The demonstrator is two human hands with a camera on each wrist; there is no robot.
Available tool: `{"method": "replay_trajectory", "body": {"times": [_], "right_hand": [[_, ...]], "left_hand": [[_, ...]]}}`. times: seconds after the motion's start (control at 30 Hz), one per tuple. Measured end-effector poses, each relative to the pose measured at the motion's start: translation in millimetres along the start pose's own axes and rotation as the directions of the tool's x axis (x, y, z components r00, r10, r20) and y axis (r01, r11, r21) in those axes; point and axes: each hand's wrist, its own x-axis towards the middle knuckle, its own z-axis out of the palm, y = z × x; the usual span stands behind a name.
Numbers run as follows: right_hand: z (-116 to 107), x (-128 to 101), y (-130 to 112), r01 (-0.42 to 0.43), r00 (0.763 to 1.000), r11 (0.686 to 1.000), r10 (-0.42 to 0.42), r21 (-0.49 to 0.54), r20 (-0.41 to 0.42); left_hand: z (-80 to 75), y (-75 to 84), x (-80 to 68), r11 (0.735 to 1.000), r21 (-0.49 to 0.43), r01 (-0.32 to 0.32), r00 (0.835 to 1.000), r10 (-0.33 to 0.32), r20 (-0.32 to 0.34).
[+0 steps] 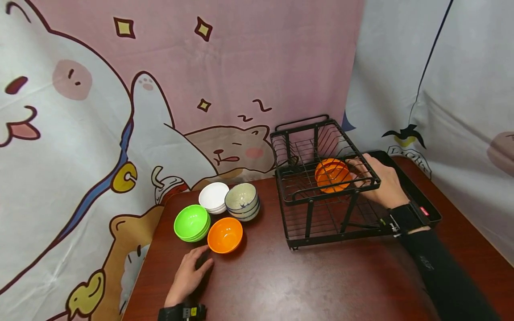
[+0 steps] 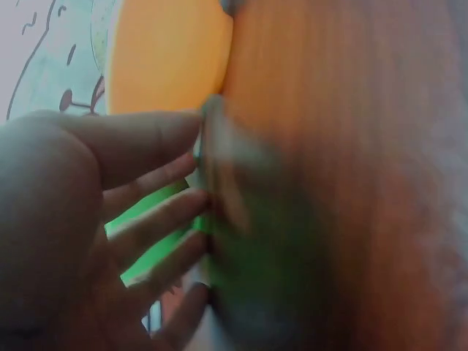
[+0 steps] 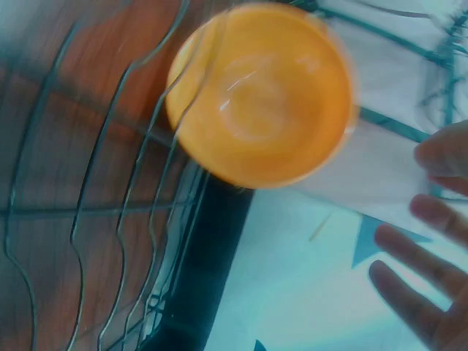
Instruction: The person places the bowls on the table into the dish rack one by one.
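Two orange bowls (image 1: pixel 332 178), one against the other, sit in the black two-tier wire dish rack (image 1: pixel 309 223), with wires crossing in front of them. My right hand (image 1: pixel 383 180) reaches in at the rack's right side. In the right wrist view its spread fingers are apart from the orange bowl (image 3: pixel 259 95) and hold nothing. On the left my left hand (image 1: pixel 188 272) rests low by the table, fingers loosely bent, fingertips right at another orange bowl (image 1: pixel 225 235). Beside that bowl stands a stack of green bowls (image 1: pixel 192 223).
Behind the orange bowl are stacked white bowls (image 1: pixel 214 197) and patterned ceramic bowls (image 1: pixel 242 201). A black tray (image 1: pixel 431 214) extends from the rack's right side on the brown table (image 1: pixel 257 285). A cartoon-printed cloth (image 1: pixel 241 67) hangs behind.
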Motion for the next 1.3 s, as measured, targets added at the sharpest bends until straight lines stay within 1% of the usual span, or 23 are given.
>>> {"method": "replay_trajectory", "body": {"times": [0.07, 0.13, 0.23, 0.37, 0.47, 0.57, 0.7, 0.87, 0.93, 1.07, 1.3], "right_hand": [[9, -7, 9, -0.071, 0.997, 0.997, 0.070, -0.014, -0.012], [7, -13, 14, -0.075, 0.997, 0.996, 0.074, -0.039, -0.023], [0, -25, 14, -0.065, 0.998, 0.995, 0.063, -0.071, -0.032], [-3, -46, 17, -0.110, 0.994, 0.992, 0.111, -0.059, 0.007], [0, -60, 20, -0.144, 0.988, 0.988, 0.146, -0.051, 0.042], [6, -73, 22, -0.176, 0.981, 0.983, 0.179, -0.048, 0.076], [16, -86, 25, -0.205, 0.972, 0.978, 0.209, -0.049, 0.108], [27, -94, 27, -0.232, 0.962, 0.972, 0.234, -0.031, 0.139], [31, -96, 27, -0.239, 0.959, 0.971, 0.240, -0.022, 0.149], [35, -98, 28, -0.256, 0.955, 0.967, 0.255, -0.013, 0.152], [38, -98, 28, -0.267, 0.952, 0.964, 0.265, -0.009, 0.153]], "left_hand": [[-2.9, 7.4, 0.2, 1.000, -0.010, 0.006, 1.000, -0.006, -0.011], [-5.3, 13.7, 1.8, 0.999, -0.038, 0.022, 0.999, -0.023, -0.024], [-6.9, 21.7, 4.1, 0.995, -0.095, 0.033, 0.998, -0.037, -0.040], [-5.0, 28.2, 9.2, 0.984, -0.160, 0.077, 0.997, -0.080, -0.014], [-1.8, 32.4, 11.6, 0.971, -0.207, 0.119, 0.993, -0.117, 0.021], [2.2, 35.5, 12.8, 0.963, -0.231, 0.140, 0.990, -0.135, 0.041], [7.9, 39.2, 14.2, 0.954, -0.262, 0.144, 0.989, -0.142, 0.027], [13.5, 42.8, 17.4, 0.932, -0.332, 0.145, 0.988, -0.156, -0.007], [14.8, 44.3, 18.2, 0.926, -0.346, 0.151, 0.986, -0.166, -0.015], [15.9, 48.4, 19.0, 0.926, -0.343, 0.159, 0.984, -0.176, -0.020], [16.7, 54.1, 19.8, 0.929, -0.341, 0.148, 0.986, -0.167, -0.028]]}}
